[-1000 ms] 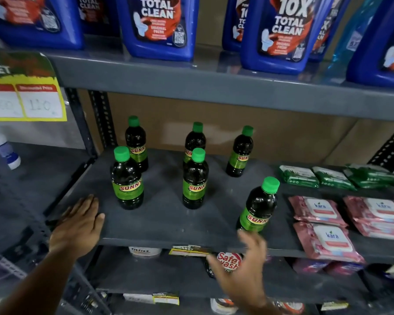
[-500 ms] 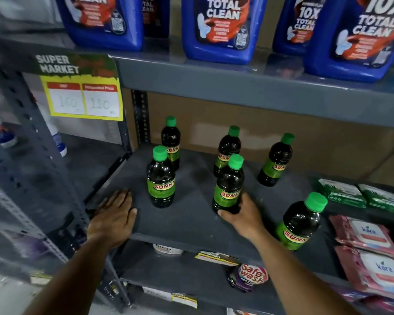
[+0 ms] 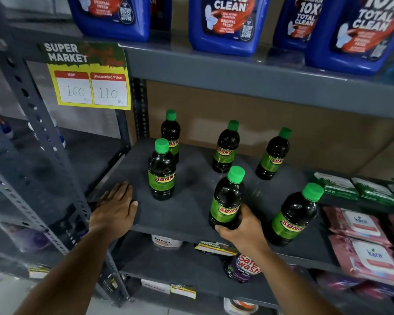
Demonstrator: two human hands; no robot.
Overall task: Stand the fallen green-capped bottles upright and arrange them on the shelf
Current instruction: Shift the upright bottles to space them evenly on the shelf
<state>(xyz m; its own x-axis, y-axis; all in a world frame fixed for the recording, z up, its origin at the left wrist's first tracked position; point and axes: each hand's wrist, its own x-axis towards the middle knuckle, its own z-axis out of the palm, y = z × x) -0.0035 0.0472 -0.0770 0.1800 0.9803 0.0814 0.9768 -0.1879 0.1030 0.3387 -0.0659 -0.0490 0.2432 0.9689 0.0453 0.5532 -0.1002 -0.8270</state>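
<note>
Several dark bottles with green caps and green "SUNNY" labels stand upright on the grey shelf (image 3: 191, 212). My right hand (image 3: 243, 228) grips the base of the front middle bottle (image 3: 228, 198), close to the shelf's front edge. Another bottle (image 3: 296, 214) stands just right of it. At the front left stands a bottle (image 3: 162, 171), with one (image 3: 171, 133) right behind it. Two more, bottle (image 3: 226, 148) and bottle (image 3: 273, 155), stand at the back. My left hand (image 3: 115, 208) lies flat on the shelf's front left corner, fingers spread, holding nothing.
Pink wipe packs (image 3: 359, 223) and green packs (image 3: 337, 185) fill the shelf's right side. Blue cleaner jugs (image 3: 225, 23) sit on the shelf above. A yellow price tag (image 3: 89, 87) hangs at upper left. A steel upright (image 3: 39, 144) stands left. A purple pouch (image 3: 246, 267) lies on the shelf below.
My right hand rose from below the shelf edge, closed on the front middle bottle and drew it toward the shelf's front edge. My left hand stayed flat on the shelf.
</note>
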